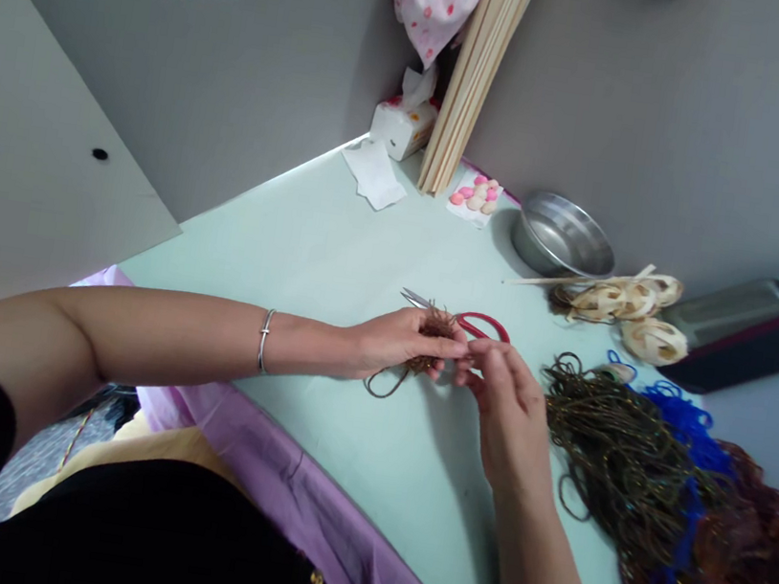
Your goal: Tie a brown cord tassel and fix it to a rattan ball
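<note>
My left hand (408,341) is closed around a small brown bundle of cord (438,324) with frayed, bristly ends. A dark loop of cord (383,386) hangs out below that hand. Just to the right, my right hand (509,396) has its thumb and fingertips pinched together, close against the left fingertips. Whatever the right fingers pinch is too small to make out. Behind the hands lies a pair of scissors (484,326) with red handles, its blades pointing left and partly covered by the bundle and left hand.
Right of my hands lie heaps of dark green cord (615,440), blue cord (686,421) and brown cord (743,564). Farther back are pale shaving rolls (654,341), a metal bowl (562,237), pink and cream pieces (477,194), wooden strips (473,81) and a tissue box (402,128).
</note>
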The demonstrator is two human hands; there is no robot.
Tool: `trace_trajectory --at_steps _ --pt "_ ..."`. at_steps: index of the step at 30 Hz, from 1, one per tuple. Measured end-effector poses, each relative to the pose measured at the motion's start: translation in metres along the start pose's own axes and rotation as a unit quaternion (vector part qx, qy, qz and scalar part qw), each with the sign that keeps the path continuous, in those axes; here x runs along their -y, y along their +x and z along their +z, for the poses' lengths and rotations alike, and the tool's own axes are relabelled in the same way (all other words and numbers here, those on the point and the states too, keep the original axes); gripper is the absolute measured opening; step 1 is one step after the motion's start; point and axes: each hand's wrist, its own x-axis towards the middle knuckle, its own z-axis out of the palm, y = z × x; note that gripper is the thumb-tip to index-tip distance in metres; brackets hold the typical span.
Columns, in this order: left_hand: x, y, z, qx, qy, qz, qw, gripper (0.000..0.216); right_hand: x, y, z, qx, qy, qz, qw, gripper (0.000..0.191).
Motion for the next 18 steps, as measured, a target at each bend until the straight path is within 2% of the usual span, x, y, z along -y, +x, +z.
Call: trace_trajectory --at_steps 3,8,15,18 --pt "-0.0012 -0.0005 0.001 0.002 0.004 -0.017 1.0 0.018 -0.0002 -0.0031 0.001 0.033 -0.048 -0.013 0.998 0.017" --pt "-0.0035 0.0002 0.0038 -0.026 0.001 -0.049 0.998 0.012 -0.0002 -0.002 0.0003 -0.016 -0.027 -0.003 1.0 0.012" --pt "-0.0035 -0.0001 0.0027 -0.012 0.014 -0.043 0.999 0.011 0.001 -0.0023 0.0016 -0.014 -0.017 -0.003 1.0 0.009" --pt "-0.0033 -0.0004 0.0024 -0.024 0.035 -0.048 0.998 0.008 0.0021 -0.0033 0.0023 -0.004 -0.028 -0.013 1.0 0.009"
